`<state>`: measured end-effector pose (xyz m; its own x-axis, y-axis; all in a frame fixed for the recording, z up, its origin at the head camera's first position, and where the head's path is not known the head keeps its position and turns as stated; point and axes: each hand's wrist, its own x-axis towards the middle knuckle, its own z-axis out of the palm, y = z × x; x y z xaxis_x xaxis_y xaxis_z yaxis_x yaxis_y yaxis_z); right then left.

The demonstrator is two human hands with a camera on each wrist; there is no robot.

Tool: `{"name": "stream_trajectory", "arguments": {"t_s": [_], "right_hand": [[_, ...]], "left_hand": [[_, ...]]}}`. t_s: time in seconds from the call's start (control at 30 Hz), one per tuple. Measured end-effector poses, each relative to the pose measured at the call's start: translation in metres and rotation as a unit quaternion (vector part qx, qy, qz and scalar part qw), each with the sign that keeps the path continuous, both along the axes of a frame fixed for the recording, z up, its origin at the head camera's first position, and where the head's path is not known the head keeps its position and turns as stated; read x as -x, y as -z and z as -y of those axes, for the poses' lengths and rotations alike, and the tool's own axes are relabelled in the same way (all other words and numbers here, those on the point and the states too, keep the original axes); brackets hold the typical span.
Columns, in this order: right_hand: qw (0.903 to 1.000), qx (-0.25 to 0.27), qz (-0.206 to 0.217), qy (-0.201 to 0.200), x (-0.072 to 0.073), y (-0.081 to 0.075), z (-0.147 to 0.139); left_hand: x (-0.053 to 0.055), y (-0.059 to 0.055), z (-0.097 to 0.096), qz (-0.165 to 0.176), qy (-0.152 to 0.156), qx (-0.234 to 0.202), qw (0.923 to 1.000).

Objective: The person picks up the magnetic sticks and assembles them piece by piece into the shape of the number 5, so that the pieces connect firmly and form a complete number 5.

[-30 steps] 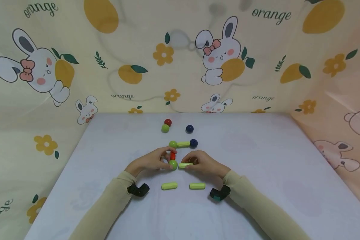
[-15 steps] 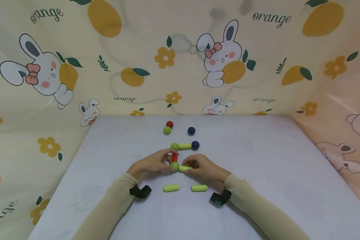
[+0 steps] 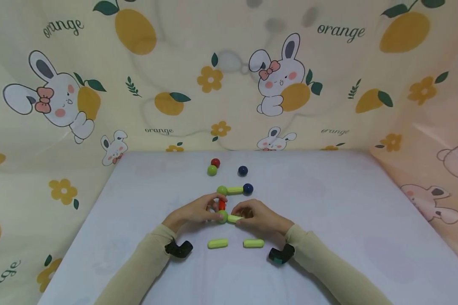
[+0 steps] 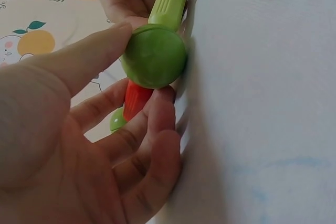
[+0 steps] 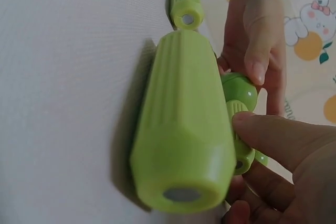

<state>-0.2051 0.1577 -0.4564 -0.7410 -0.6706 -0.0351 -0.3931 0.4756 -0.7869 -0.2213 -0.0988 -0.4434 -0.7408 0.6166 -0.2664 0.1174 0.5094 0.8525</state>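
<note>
In the head view, my left hand (image 3: 196,209) grips the near green ball (image 3: 223,216), its thumb on the ball and its fingers around the short red rod (image 3: 222,205). That rod runs back to another green ball (image 3: 222,190), which joins a light green rod (image 3: 235,190) ending in a dark blue ball (image 3: 248,189). My right hand (image 3: 261,216) pinches a ridged light green rod (image 3: 234,218) between thumb and fingers. In the left wrist view this rod's end meets the held green ball (image 4: 155,56). The right fingers partly cover the rod's outer end.
Two loose light green rods, a left one (image 3: 217,243) and a right one (image 3: 253,243), lie nearer the front, with grey discs in their ends. Farther back sit a red ball (image 3: 215,162), a green ball (image 3: 212,170) and a dark blue ball (image 3: 243,171). A patterned cloth hangs behind.
My right hand has brought its light green rod leftward, closing the small gap to the near green ball. My left hand keeps its grip; the head view has shifted slightly.
</note>
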Motion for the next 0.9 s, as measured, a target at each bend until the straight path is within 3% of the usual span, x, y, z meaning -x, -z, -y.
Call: {"name": "stream_trajectory", "arguments": {"t_s": [0.23,0.6,0.9], "right_hand": [[0.9999,-0.004,0.011,0.002,-0.0032,0.0012,0.0017],[0.9998,-0.018,0.005,-0.004,0.0016,-0.003,-0.0019],[0.9996,-0.021,0.006,0.018,0.0043,-0.002,-0.0014]], "left_hand": [[-0.0057,0.0003,0.0007,0.004,-0.009,0.0,0.9999],[-0.0006,-0.0045,0.0026,0.018,-0.02,0.005,0.9996],[0.0004,-0.0054,0.0026,0.021,-0.022,0.011,0.9995]]}}
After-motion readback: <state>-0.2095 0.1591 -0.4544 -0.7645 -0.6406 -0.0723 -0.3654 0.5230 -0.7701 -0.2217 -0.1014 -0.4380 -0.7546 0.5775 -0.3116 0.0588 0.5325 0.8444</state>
